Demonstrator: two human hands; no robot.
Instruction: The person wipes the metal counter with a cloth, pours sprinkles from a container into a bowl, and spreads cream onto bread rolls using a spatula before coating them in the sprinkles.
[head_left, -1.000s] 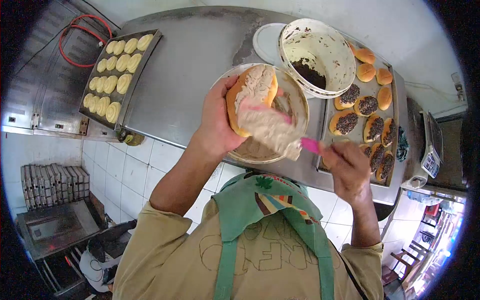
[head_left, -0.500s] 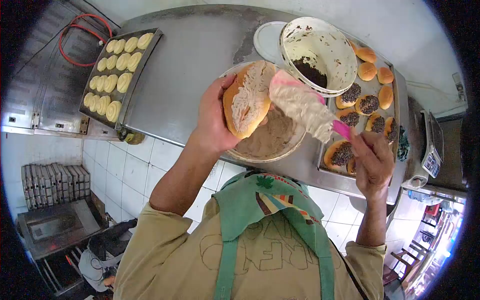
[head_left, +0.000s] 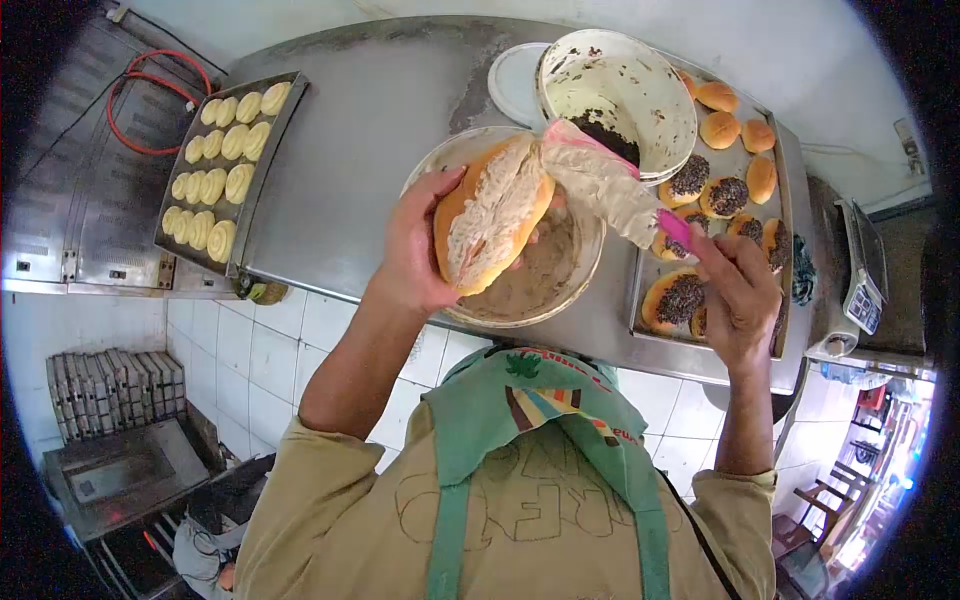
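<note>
My left hand (head_left: 418, 235) is wrapped round a golden bread bun (head_left: 492, 215) whose upper face is coated with pale brown cream. Closed on its handle, my right hand (head_left: 738, 290) holds a pink spatula (head_left: 677, 230) thickly smeared with the same cream. The blade's tip meets the bun's upper right edge. Beneath the bun stands a white tub (head_left: 590, 285) of brown cream, partly hidden by the bun and my left hand. Behind it, a white bucket (head_left: 625, 75) contains dark crumbs (head_left: 608, 138).
At right lies a tray (head_left: 648, 325) of plain and dark-sprinkled buns (head_left: 722, 197). A tray of pale swirled dough pieces (head_left: 212, 185) sits at the table's left end. A round lid (head_left: 512, 80) lies by the bucket; a scale (head_left: 862, 270) stands far right.
The bun has turned to show more of its face, and cream now covers more of it. The spatula's tip stays at the bun's upper edge. The whole view has shifted slightly.
</note>
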